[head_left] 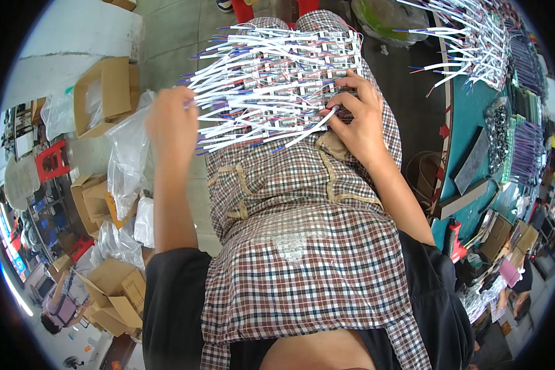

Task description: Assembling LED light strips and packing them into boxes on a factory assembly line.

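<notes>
Flat bundle of small components with white, red and blue wire leads (271, 74) lies on the person's lap, over a checked plaid apron (302, 246). Left hand (171, 126) clenches the wire ends at the bundle's left edge. Right hand (357, 117) presses on the right side, fingers pinching one white lead. More wired components (475, 43) sit on the green table (468, 117) to the right. Open cardboard boxes (105, 92) stand on the floor to the left.

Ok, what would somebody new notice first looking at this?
Probably the big fan of white wired parts spread across the checked apron on the person's lap, with the left hand at its left edge and the right hand pressing on its right side. More such bundles lie on the green table, upper right.
</notes>
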Action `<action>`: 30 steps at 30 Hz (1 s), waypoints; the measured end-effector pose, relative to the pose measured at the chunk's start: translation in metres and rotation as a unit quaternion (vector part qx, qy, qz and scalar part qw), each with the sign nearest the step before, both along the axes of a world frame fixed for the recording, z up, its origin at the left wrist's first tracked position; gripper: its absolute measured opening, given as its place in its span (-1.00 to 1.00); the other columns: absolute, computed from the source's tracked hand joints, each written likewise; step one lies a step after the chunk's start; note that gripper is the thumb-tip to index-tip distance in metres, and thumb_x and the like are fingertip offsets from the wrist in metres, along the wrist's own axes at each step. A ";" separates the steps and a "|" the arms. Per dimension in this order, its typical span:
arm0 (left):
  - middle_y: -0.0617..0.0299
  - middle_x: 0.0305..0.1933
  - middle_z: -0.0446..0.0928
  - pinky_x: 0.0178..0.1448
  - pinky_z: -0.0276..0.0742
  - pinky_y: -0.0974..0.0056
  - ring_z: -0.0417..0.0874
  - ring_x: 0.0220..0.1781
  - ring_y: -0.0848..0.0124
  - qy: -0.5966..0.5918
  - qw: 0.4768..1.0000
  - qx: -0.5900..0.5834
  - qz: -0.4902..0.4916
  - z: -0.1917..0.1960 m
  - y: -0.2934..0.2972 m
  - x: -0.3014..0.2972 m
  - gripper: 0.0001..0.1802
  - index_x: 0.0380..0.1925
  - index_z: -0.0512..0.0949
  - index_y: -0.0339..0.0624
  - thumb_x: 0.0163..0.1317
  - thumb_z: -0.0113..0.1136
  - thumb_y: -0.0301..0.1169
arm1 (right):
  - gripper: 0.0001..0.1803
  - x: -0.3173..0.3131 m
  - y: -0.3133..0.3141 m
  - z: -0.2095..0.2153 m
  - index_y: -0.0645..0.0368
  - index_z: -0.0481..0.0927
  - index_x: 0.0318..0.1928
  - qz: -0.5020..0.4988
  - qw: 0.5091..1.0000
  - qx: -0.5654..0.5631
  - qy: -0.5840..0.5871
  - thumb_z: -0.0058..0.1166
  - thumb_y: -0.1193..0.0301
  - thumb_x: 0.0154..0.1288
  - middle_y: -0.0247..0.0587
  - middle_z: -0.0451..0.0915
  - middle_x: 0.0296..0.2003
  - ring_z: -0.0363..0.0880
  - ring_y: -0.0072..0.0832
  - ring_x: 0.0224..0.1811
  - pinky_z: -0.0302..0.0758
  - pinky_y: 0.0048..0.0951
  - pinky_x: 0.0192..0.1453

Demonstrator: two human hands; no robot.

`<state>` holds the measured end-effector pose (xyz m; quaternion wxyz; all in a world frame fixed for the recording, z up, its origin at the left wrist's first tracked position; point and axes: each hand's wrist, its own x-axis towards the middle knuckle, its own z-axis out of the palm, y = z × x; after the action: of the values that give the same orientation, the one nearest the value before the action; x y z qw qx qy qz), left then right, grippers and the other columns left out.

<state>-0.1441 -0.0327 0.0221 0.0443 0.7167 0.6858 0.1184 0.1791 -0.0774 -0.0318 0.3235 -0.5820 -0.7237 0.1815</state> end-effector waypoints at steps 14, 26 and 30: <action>0.31 0.11 0.63 0.18 0.44 0.10 0.58 0.19 0.26 -0.130 0.952 0.044 -0.273 -0.034 -0.007 0.085 -0.82 -0.15 0.70 -0.12 0.25 0.25 -0.45 | -0.76 -0.004 -0.005 0.006 0.10 0.68 -0.20 0.001 1.000 0.012 -0.004 0.28 0.45 0.05 -0.11 0.54 0.09 0.39 -0.06 0.36 0.26 0.01 0.40; 0.17 -0.37 0.55 -0.14 0.48 0.06 0.61 -0.24 0.14 -0.065 0.995 -0.058 -0.043 -0.015 0.007 0.085 -0.79 -0.52 0.58 -0.18 0.12 0.40 -0.33 | -0.81 -0.011 0.022 0.005 0.07 0.65 -0.51 0.010 0.992 0.110 -0.055 0.47 0.35 -0.05 -0.33 0.64 -0.11 0.53 -0.24 0.06 0.38 -0.15 0.13; 0.18 -0.24 0.54 0.03 0.39 0.03 0.57 -0.05 0.11 -0.028 0.986 0.143 -0.081 0.005 0.016 0.081 -0.84 -0.36 0.51 -0.10 0.09 0.32 -0.47 | -0.78 -0.009 0.025 0.007 0.05 0.66 -0.37 0.017 0.996 0.058 -0.062 0.45 0.41 -0.05 -0.30 0.58 -0.02 0.49 -0.23 0.14 0.34 -0.15 0.17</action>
<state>-0.0629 -0.0163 0.0275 -0.0304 0.7654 0.5998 0.2313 0.1703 -0.0528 -0.0253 0.3081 -0.5598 -0.7616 0.1082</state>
